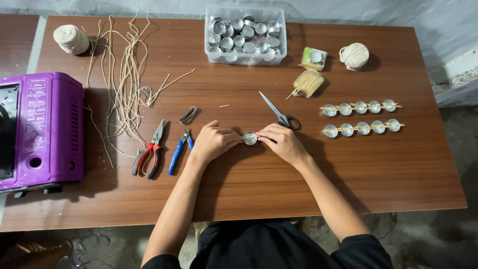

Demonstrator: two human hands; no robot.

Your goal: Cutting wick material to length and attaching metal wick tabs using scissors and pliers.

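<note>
The small metal cup (250, 138) sits on the table (398, 169) right in front of me, between my two hands. My left hand (213, 142) is curled against its left side, fingertips pinching the rim to keep it steady. My right hand (283, 143) closes in from the other side, fingers pressed together on what looks like a thin stick lying across the cup's mouth; the stick itself is too small for me to make out clearly.

I judge I am fitting this one cup, lining the stick over its centre. The next move calls for a light, even touch: the cup is thin and light, so any push from one side alone would slide it.

Just beyond my right hand lie the scissors (280, 113). Further right, two finished-looking rows of cups (361, 117) rest with sticks across their tops. Behind them are a bundle of sticks (307, 82) and a ball of string (354, 55). At the far edge stands a clear tub of empty cups (246, 35). Left of me lie blue-handled cutters (180, 150), red-handled pliers (149, 149), loose lengths of cord (124, 79), and a purple stove (40, 129) at the table's left end.
</note>
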